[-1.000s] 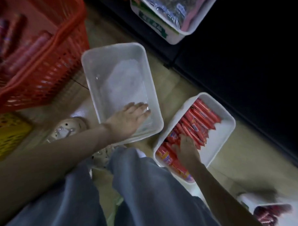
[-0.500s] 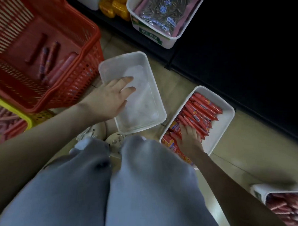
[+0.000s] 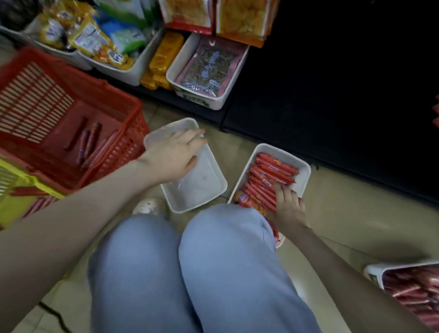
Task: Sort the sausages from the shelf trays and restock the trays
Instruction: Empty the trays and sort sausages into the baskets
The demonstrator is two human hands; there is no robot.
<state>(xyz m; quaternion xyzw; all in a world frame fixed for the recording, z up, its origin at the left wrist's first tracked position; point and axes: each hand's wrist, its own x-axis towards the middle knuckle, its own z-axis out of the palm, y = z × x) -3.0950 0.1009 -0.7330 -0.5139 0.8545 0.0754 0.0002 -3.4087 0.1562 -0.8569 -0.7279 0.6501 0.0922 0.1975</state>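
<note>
head view: left hand point(image 3: 173, 155) moved to 12 o'clock rim of empty tray point(image 3: 202, 189), grasp unclear; right hand point(image 3: 288, 207), 3 o'clock, fingers flat on sausages point(image 3: 273, 169), holding none; restock pending.

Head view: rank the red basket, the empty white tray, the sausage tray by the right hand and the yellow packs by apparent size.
1. red basket, clearly largest.
2. empty white tray and sausage tray: about alike, partly covered, so unranked.
3. yellow packs, smallest.

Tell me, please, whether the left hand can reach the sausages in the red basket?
Probably yes: the red basket is open-topped, right beside the left hand, and nothing covers the sausages in it.
</note>
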